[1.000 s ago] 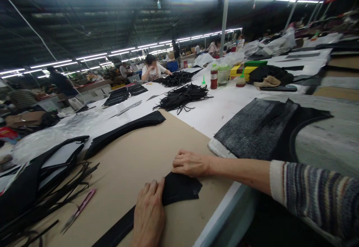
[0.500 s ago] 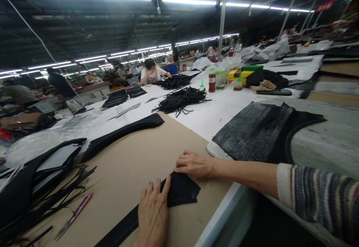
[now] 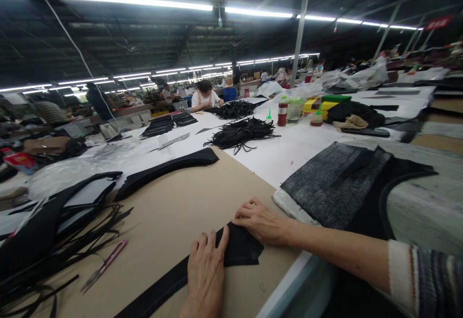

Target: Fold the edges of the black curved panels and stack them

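A black fabric piece (image 3: 240,248) lies on the tan board (image 3: 173,202), wide at its right end and running as a narrow strip toward the lower left. Pressed flat across it is my left hand (image 3: 207,267), fingers stretched out and slightly apart. My right hand (image 3: 263,221) is at the upper edge of the wide end, its fingers curled together and pinching that edge; the fingertips are partly hidden. Pink-handled thread snips (image 3: 104,265) rest on the board to the left of my hands.
A curved black piece (image 3: 166,168) lies along the board's far edge. Black strips and panels (image 3: 47,241) pile up at left. Beyond are bundled black strips (image 3: 244,132) and bottles (image 3: 282,112). A dark textured panel (image 3: 333,178) lies at right. A co-worker (image 3: 205,95) sits across the table.
The camera view has shifted, so the whole scene sits a little farther right and lower. Both hands keep nearly the same places on the black fabric piece.
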### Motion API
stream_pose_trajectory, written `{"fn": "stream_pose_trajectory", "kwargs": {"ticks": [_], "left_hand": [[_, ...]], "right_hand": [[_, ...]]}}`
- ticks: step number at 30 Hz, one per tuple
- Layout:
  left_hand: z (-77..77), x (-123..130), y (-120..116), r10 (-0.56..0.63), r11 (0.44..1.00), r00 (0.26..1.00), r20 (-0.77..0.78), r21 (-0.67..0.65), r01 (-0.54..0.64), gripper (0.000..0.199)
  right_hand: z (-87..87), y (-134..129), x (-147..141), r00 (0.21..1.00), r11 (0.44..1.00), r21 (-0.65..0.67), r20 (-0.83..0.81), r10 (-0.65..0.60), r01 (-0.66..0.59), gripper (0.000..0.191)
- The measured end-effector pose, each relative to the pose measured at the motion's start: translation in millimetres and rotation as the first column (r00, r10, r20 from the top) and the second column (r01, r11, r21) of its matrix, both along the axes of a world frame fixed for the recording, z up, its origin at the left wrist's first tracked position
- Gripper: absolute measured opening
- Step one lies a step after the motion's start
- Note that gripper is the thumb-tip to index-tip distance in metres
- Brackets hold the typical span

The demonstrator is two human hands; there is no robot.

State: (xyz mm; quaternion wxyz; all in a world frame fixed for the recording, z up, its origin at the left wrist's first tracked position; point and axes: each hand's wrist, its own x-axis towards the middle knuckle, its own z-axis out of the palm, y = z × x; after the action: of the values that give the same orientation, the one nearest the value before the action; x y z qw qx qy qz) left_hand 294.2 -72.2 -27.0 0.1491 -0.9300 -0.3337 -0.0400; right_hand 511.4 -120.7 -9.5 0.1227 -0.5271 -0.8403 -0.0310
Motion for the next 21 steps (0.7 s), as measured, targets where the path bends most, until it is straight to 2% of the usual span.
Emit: {"fn": "stream_pose_trajectory", "kwargs": {"ticks": [3,5,8,14,17,21], "left_hand": [[-1.9,0.4,0.1,-0.005,1.000,1.000,0.031,-0.003,0.005,0.061],[-2.6,1.0,0.0,0.004,1.000,0.998,0.064,-0.015,-0.003,0.060],[-2.1,2.3,-2.2,0.040,0.993,0.993,0.115,-0.113,-0.026,0.053],[0.5,-0.5,-10.4,0.140,0.957,0.978,0.158,-0.277,-0.092,0.046],[7.2,-13.5,-12.2,0.180,0.936,0.962,0.207,-0.336,-0.103,0.044],[20.0,-52.1,-10.1,0.254,0.916,0.922,0.294,-0.378,-0.132,0.044]], "right_hand": [[2.0,-0.1,2.5,0.998,0.998,0.001,-0.022,-0.065,0.065,0.024],[3.3,0.9,-0.7,0.995,0.996,0.009,-0.036,-0.090,0.091,0.029],[0.9,1.5,-11.6,0.997,0.998,-0.006,-0.054,-0.063,0.063,0.040],[-10.0,2.0,-21.7,0.998,0.998,-0.004,-0.038,-0.056,0.056,0.040],[-9.5,5.8,-20.3,0.999,0.999,0.034,0.014,-0.030,0.029,0.039],[-5.6,7.3,-17.7,0.996,0.998,0.068,0.083,-0.023,0.018,0.041]]}}
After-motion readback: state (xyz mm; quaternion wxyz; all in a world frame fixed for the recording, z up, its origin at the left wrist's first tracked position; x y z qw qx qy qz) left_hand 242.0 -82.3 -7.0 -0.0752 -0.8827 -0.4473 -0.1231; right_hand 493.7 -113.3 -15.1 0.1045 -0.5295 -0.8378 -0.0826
